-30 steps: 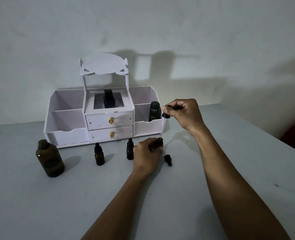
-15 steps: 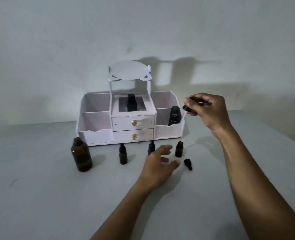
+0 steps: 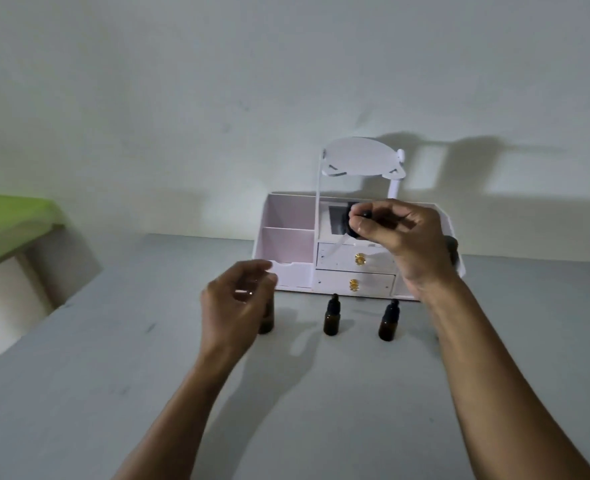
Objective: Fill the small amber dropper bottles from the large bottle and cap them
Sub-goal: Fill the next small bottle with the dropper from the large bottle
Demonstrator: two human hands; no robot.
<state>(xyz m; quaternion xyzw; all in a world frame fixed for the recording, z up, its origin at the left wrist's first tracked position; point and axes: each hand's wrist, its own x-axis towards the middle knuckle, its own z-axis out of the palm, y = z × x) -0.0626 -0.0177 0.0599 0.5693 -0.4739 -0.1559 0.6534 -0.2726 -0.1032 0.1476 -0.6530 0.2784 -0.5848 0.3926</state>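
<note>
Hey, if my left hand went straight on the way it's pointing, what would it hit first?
Most likely the large amber bottle, mostly hidden just behind the left hand; depth is unclear, so they may already touch.

A capped amber dropper bottle (image 3: 332, 317) and a second capped bottle (image 3: 389, 323) stand upright, apart, on the table (image 3: 321, 393). The large bottle (image 3: 267, 322) stands mostly hidden. The right hand (image 3: 401, 233) pinches a black dropper (image 3: 353, 227).
</note>
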